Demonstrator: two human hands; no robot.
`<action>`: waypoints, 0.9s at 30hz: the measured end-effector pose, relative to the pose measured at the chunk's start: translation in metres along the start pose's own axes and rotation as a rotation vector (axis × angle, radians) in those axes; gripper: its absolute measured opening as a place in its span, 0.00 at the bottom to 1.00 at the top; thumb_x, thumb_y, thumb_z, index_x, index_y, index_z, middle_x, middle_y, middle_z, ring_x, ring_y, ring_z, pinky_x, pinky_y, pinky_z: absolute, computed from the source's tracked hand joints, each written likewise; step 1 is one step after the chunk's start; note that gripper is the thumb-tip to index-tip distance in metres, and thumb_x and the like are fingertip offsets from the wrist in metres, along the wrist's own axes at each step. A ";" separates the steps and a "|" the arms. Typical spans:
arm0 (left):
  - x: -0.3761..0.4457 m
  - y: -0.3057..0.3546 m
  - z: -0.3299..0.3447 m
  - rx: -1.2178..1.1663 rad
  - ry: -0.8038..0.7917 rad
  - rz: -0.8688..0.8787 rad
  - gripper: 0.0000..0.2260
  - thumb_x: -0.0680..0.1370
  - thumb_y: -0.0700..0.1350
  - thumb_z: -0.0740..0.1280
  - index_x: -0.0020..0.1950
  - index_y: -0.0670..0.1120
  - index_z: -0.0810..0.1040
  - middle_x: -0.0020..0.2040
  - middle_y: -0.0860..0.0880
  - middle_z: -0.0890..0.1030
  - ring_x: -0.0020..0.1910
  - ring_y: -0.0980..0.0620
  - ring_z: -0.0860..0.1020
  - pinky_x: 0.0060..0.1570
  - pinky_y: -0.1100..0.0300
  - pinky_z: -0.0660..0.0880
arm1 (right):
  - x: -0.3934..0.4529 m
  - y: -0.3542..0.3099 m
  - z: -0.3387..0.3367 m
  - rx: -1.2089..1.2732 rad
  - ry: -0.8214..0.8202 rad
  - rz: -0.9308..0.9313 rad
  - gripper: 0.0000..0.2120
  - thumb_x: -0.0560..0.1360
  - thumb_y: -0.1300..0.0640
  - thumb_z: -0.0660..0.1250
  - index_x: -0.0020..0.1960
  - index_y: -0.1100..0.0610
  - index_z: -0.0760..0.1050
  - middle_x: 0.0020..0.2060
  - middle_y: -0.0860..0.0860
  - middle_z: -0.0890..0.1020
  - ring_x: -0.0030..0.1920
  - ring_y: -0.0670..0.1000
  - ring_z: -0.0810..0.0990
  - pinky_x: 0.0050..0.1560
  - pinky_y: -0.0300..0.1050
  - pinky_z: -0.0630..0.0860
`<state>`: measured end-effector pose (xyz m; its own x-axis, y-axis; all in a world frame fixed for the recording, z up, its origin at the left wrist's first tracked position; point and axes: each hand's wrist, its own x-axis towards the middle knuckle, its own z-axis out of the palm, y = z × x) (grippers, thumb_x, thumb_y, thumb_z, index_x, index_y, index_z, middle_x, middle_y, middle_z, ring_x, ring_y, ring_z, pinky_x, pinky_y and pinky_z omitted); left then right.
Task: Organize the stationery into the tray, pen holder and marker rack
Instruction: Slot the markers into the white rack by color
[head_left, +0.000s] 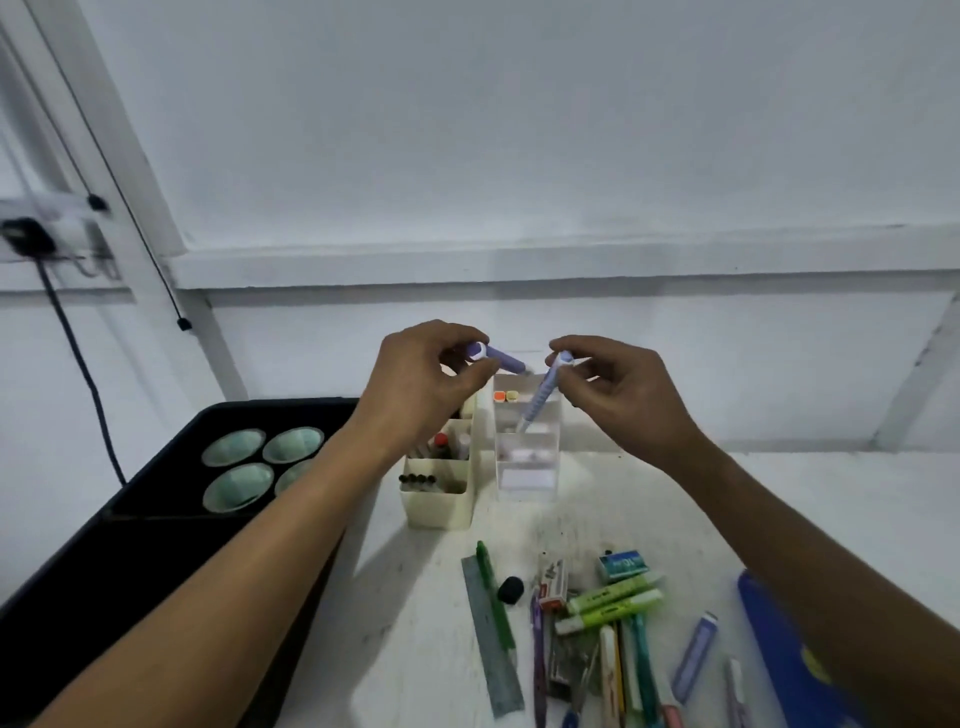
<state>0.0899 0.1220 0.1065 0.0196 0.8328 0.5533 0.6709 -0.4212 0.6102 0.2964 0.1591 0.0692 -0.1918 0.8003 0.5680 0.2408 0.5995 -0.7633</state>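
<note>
Above the back of the white surface (426, 597), both hands up over the organizers. Left hand (426, 384) curled round a purple marker (501, 358), pinched near its pale cap end and held roughly level, probably just waiting its turn. Right hand (618, 387) pinching the top of a second purple marker (540, 397), tilted with the tip down into an upper slot of the clear marker rack (525, 457), so looks like mid-drop into that rack. Held by the very top, which makes sense for letting it slide in without fingers hitting the rack walls. Orange and yellow caps already sitting in the top tier just beside the tip. Cream pen holder (440, 499) right next to the rack on the left, already loaded with a few dark-capped pens and something red-topped. Plenty left to sort nearer the camera: metal ruler (493, 639), green pen (496, 592) lying along it, black eraser-ish lump (510, 590), green highlighters (613, 605), a staples box, a lone purple marker (695, 656) off to the right, blue case (795, 670) at the edge. Black tray (156, 545) with round green cups on the left, partly hidden by the left forearm. Nothing really blocking the rack, just a tight gap between the two hands.
</note>
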 end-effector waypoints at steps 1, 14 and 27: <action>0.003 0.001 0.002 0.013 -0.012 0.029 0.04 0.75 0.43 0.71 0.40 0.47 0.80 0.37 0.67 0.80 0.38 0.58 0.80 0.37 0.70 0.72 | 0.003 -0.001 -0.001 -0.004 0.009 -0.010 0.08 0.75 0.60 0.68 0.54 0.53 0.80 0.45 0.48 0.84 0.35 0.45 0.80 0.39 0.35 0.76; 0.011 -0.015 0.036 0.158 -0.099 0.084 0.10 0.76 0.42 0.67 0.34 0.50 0.74 0.38 0.62 0.81 0.38 0.54 0.78 0.42 0.66 0.72 | 0.007 0.014 -0.007 -0.163 0.133 -0.104 0.03 0.73 0.61 0.71 0.47 0.58 0.80 0.42 0.49 0.82 0.40 0.46 0.80 0.42 0.27 0.72; 0.033 -0.033 0.067 0.420 -0.378 0.070 0.13 0.77 0.50 0.67 0.37 0.43 0.77 0.35 0.44 0.77 0.35 0.46 0.75 0.38 0.51 0.73 | 0.014 0.063 0.027 -0.373 -0.069 -0.043 0.05 0.71 0.57 0.72 0.46 0.55 0.83 0.42 0.49 0.85 0.33 0.40 0.75 0.40 0.27 0.66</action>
<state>0.1181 0.1876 0.0665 0.2868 0.9111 0.2959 0.8941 -0.3655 0.2587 0.2836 0.2077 0.0209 -0.2696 0.7793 0.5657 0.5583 0.6051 -0.5676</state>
